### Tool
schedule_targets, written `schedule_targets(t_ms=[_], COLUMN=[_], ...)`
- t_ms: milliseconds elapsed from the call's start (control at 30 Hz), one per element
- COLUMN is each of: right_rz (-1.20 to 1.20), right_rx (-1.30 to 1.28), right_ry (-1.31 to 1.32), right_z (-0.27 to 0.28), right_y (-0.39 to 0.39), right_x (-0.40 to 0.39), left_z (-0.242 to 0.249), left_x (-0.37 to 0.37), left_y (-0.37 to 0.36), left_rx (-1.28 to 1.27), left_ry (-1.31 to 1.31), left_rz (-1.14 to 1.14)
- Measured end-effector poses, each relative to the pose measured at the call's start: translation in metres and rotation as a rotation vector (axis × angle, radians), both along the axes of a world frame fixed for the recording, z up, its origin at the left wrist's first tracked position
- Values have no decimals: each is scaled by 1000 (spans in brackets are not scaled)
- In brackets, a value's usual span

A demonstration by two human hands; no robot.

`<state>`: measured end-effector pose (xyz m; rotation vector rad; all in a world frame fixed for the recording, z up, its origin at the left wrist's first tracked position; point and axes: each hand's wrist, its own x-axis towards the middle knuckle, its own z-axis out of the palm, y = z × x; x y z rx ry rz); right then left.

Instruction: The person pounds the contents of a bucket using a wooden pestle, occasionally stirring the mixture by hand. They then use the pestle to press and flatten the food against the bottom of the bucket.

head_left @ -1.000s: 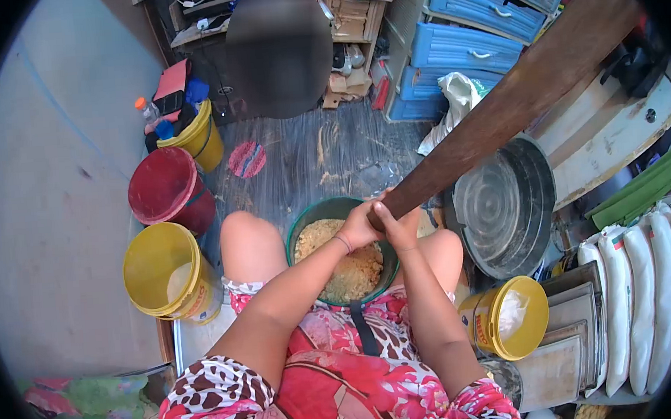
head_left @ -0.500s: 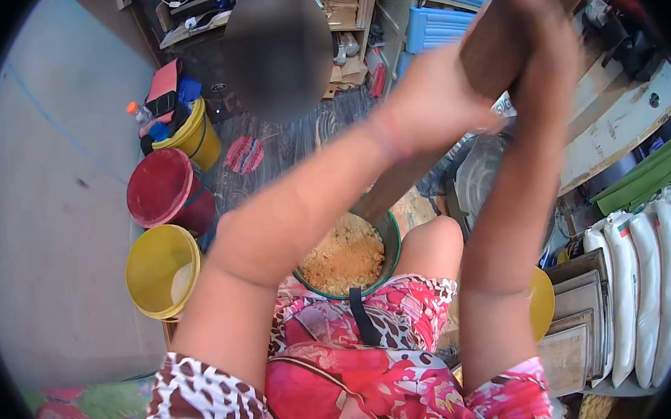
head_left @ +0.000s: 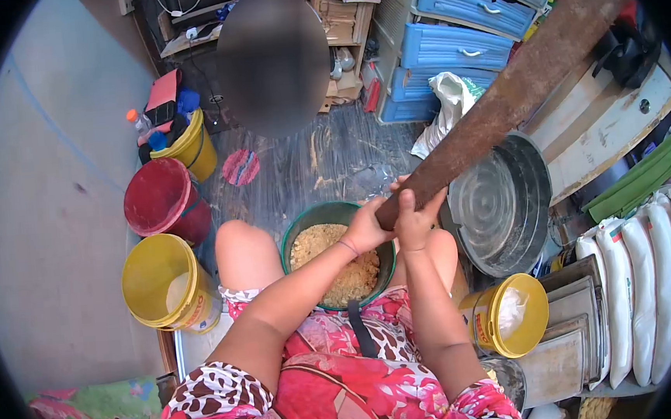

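Left hand (head_left: 366,227) and right hand (head_left: 414,221) sit side by side, both grips closed around the low end of a long wooden pestle (head_left: 499,101). Pestle slants up-right from the green bowl (head_left: 294,232) of yellow-brown meal (head_left: 339,260) between the knees; metal basin (head_left: 506,201) just right.

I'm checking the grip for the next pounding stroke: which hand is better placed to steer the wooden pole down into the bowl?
Probably the left hand: it grips the pole lowest, over the green bowl. The right hand clasps just beside it.

A cluttered home storeroom. Blue plastic drawers (head_left: 464,45) stand at one o'clock, lidded buckets (head_left: 165,280) at nine. Filled white sacks (head_left: 653,296) lean at four o'clock.
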<state>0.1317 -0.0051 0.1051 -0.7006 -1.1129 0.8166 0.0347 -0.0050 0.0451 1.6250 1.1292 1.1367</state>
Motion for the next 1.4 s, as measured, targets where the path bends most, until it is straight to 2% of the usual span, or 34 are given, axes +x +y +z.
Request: schedule_targets(t_ms=[33,100,167,200,233,267,300,367,433,467,500,533,567,600,633,667,700,733,767,833,900,967,1067,1100,1133,1167,1200,1233,1267,1300,1333,1400], right_rz=[60,119,91,31,25,26,70,157,193,231,270,89,-60,-199,-318,-225,-50,-86,7,70,137,190,202,203,191,178,67,50,48,-82,-285,-84], right_rx=[92,263,366,344,473,463,560,753,750,757,765,697,602,495,380,246,166,30,-118,-153,-179,-203,-148,-135,-65,-1,18,107,134,172,381,378], right_ry=[-6,-59,-85,-72,-188,-187,-189,-188,-209,-233,-257,-337,-363,-393,-422,-439,-271,-240,-164,-209,-253,-191,-160,-159,-187,-212,-293,-245,-245,-270,-538,-146], right_z=[25,87,165,216,253,293,337,388,394,396,397,368,310,253,196,82,-2,-50,-45,-38,-29,-23,-46,-38,-22,-1,62,117,171,224,264,333], right_y=[-1,4,7,-3,9,10,8,9,18,21,22,20,25,30,34,56,38,32,24,25,21,12,15,20,23,21,12,9,5,-3,6,-28], right_x=[4,14,18,21,31,31,31,32,39,43,46,48,42,36,29,22,-9,-18,-20,-12,-12,-12,-12,-9,-4,1,1,2,5,5,16,-10], left_z=[15,78,169,211,260,303,342,397,425,423,429,395,336,280,214,133,46,-26,-33,-33,-26,-32,-21,-10,35,65,94,144,187,230,266,329], left_x=[3,8,7,7,5,9,15,16,19,20,30,29,24,19,19,11,-1,-19,-20,-28,-35,-27,-18,-14,-16,-13,-10,-9,-8,-3,1,3], left_y=[4,1,-4,1,1,3,7,-19,-37,-41,-48,-24,8,6,5,4,-1,6,6,7,10,0,-5,-4,-14,-11,-9,-12,-11,-7,-5,-16], left_rx=[10,229,263,426,538,645,752,673,535,595,263,433,603,569,535,299,110,-33,-154,-200,-241,-201,-160,-171,-117,-13,76,186,249,493,639,645], left_ry=[0,-27,-130,-103,33,119,112,25,-152,-203,-129,-50,28,2,-221,-244,-386,-51,-16,-70,35,-47,-192,-263,-137,-136,-129,-101,-155,-40,-56,-32], left_rz=[1,56,-55,-144,-106,-21,14,-64,-218,-248,-122,-40,44,28,-56,-1,-27,29,92,45,-64,-4,64,64,5,3,-3,30,-45,9,23,21])
